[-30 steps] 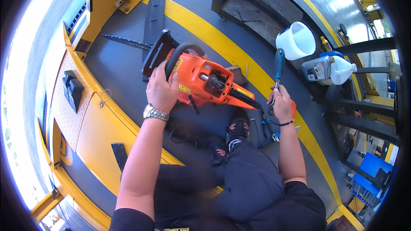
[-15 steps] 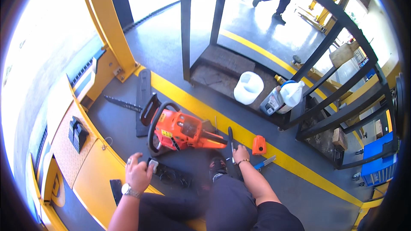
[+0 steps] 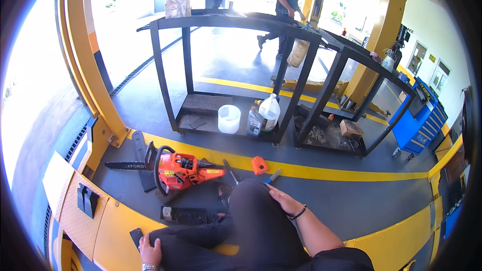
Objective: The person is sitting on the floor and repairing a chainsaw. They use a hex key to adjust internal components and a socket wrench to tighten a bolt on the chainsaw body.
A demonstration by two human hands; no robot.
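Note:
An orange chainsaw lies on the floor ahead of me, its bar pointing left over a black bar cover. My right hand rests on my raised knee, fingers stretched out and holding nothing. Beyond that knee are an orange plastic part, a blue tool and a long tool with a dark handle. Low at the left, my left hand lies at my other thigh, thumb and fingers apart, beside a black phone. A black tray-like piece sits between chainsaw and legs.
A black metal frame bench stands ahead, carrying a white tub, a grey bottle and a white jug. Yellow lift ramp curves around me. A blue tool cabinet is at right; a person walks behind.
My view has tilted up. My right hand has left the dark-handled tool and come back onto my knee. My left hand has dropped from above the black piece to beside the phone.

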